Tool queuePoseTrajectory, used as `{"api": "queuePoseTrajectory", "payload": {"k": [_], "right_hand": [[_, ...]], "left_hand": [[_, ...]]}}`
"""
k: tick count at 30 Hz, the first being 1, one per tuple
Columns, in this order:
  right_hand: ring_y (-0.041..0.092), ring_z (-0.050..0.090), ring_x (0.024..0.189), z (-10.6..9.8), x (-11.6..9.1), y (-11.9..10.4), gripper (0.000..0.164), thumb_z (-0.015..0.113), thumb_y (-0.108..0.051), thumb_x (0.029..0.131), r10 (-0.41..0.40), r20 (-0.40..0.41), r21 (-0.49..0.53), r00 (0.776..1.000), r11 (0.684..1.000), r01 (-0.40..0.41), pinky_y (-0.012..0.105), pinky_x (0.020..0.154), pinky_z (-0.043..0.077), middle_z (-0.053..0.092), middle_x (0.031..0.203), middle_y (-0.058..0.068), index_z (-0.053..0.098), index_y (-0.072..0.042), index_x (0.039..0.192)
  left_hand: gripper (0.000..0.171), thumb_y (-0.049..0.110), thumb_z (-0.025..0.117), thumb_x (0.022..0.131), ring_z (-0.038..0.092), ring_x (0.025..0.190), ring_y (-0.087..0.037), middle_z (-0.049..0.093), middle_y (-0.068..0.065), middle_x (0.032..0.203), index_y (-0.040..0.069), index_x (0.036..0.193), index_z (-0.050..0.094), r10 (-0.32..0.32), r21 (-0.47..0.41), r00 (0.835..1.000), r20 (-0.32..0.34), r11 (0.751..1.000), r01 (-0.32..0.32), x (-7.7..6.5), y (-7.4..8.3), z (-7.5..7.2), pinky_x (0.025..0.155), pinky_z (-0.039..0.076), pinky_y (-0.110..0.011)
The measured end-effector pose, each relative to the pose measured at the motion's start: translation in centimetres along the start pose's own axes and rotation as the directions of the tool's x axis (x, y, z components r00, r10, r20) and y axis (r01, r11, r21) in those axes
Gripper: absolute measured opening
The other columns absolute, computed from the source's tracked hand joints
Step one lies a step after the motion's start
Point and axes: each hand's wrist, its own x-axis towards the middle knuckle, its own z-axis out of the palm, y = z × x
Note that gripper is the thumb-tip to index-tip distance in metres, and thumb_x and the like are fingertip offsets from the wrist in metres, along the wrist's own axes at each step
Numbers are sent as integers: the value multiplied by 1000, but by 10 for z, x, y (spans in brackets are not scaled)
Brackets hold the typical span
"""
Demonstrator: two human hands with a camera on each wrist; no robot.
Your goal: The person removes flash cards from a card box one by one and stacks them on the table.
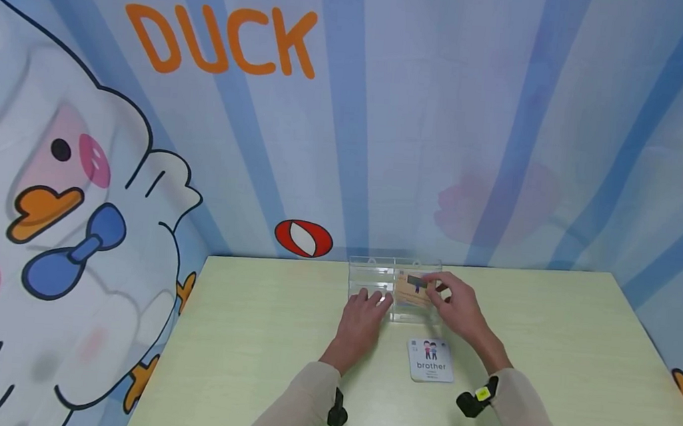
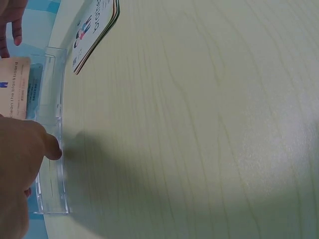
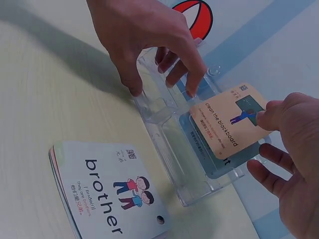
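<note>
A clear plastic card holder with two side-by-side sections stands near the back edge of the table. My left hand grips its left section, thumb at the front edge and curled fingers over the inside. At the right section, my right hand pinches a tan "clean the blackboard" card by its edge between thumb and fingers. Behind that card, a blue-grey card lies in the same section, mostly covered. A stack of flash cards, "brother" on top, lies in front of the holder.
The pale wooden table ends at a printed curtain close behind the holder. The card stack sits between the two forearms, near the right wrist's black camera. Another black camera is on the left wrist.
</note>
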Motion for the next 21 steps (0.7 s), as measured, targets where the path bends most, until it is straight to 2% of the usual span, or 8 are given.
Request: {"api": "queuePoseTrajectory", "payload": {"k": [14, 21], "right_hand": [[31, 61, 106, -5, -7, -6, 40, 75, -6, 94, 4, -33, -6, 999, 1000, -5, 42, 80, 57, 64, 133, 14, 65, -7, 133], [34, 62, 110, -7, -18, -5, 44, 76, -7, 93, 26, -28, 17, 999, 1000, -26, 43, 84, 59, 61, 137, 15, 64, -7, 135]], "left_hand": [[49, 3, 74, 91, 55, 96, -24, 66, -1, 118, 19, 135, 59, -12, -3, 999, 47, 1000, 12, 0, 1, -2, 88, 54, -39], [48, 2, 74, 89, 55, 93, -24, 65, -1, 114, 18, 132, 59, -3, -4, 1000, 16, 1000, 3, 0, 1, -4, 84, 54, -40]]}}
